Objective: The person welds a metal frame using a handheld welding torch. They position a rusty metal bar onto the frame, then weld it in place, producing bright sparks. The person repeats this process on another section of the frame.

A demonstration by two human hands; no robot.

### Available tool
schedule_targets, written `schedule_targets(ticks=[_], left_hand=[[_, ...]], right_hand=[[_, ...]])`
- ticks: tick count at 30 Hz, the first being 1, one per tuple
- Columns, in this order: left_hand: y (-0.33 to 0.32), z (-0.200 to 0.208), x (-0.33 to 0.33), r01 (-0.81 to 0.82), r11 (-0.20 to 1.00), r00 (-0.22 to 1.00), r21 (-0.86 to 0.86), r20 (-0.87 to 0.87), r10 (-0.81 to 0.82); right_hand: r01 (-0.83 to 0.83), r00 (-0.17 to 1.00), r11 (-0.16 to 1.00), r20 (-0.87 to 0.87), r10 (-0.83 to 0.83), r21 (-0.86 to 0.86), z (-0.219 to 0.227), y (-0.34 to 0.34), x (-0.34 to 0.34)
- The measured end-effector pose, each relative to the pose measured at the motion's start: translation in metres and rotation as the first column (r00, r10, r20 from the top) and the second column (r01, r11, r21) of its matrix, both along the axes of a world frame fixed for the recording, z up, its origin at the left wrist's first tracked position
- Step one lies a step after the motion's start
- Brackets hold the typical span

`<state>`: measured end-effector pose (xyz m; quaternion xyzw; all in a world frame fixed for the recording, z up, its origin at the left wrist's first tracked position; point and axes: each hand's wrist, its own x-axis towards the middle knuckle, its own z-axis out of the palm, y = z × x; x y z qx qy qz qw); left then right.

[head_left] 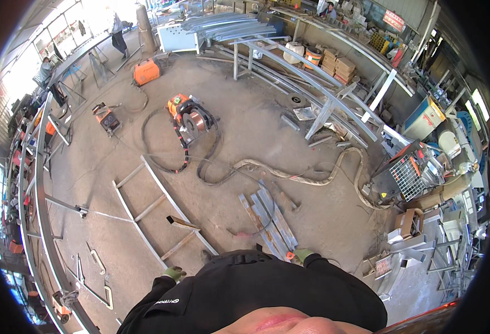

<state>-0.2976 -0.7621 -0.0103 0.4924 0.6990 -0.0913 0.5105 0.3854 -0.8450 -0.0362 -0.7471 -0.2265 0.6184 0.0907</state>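
Note:
My left hand (175, 273), in a greenish glove, hangs at my left side near the lower end of a welded metal ladder-like frame (139, 218) on the floor. Its fingers are loosely bent and apart, and nothing shows in them. At my right side my right hand (303, 254), also gloved, is closed on a small orange-red tape measure (290, 255). Just beyond it lie several grey metal bars (268, 217) side by side on the floor. A short square tube (182, 223) rests on the frame.
An orange wire feeder (192, 117) with a wire spool stands ahead, its cables and a thick hose (306, 181) snaking across the floor. Clamps (96, 261) lie at left beside a long curved steel frame (40, 211). Steel racks (323, 100) stand far right. People are in the background.

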Motion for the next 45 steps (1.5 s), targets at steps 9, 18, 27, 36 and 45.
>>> schedule_targets(ticks=[9,18,27,36,45], left_hand=[[-0.033,-0.001,0.019,-0.085,0.994,0.993,-0.069,0.082,0.090],[-0.028,-0.026,-0.025,0.002,0.999,0.999,-0.037,-0.038,-0.003],[-0.022,-0.045,-0.073,-0.046,0.996,0.998,-0.070,0.029,0.048],[-0.013,-0.077,-0.143,0.162,0.968,0.984,-0.194,-0.038,-0.173],[0.042,-0.060,-0.147,0.103,0.993,0.994,-0.055,-0.020,-0.105]], right_hand=[[0.100,0.992,0.991,0.091,-0.093,-0.085,-0.026,-0.005,0.025],[-0.401,0.916,0.903,0.081,0.393,0.154,-0.004,0.036,-0.014],[-0.267,0.963,0.959,0.007,0.268,0.094,0.049,0.078,-0.100],[-0.013,1.000,1.000,0.018,0.012,0.022,0.059,0.051,-0.170],[-0.826,0.563,0.474,0.438,0.701,0.305,-0.039,-0.019,-0.108]])
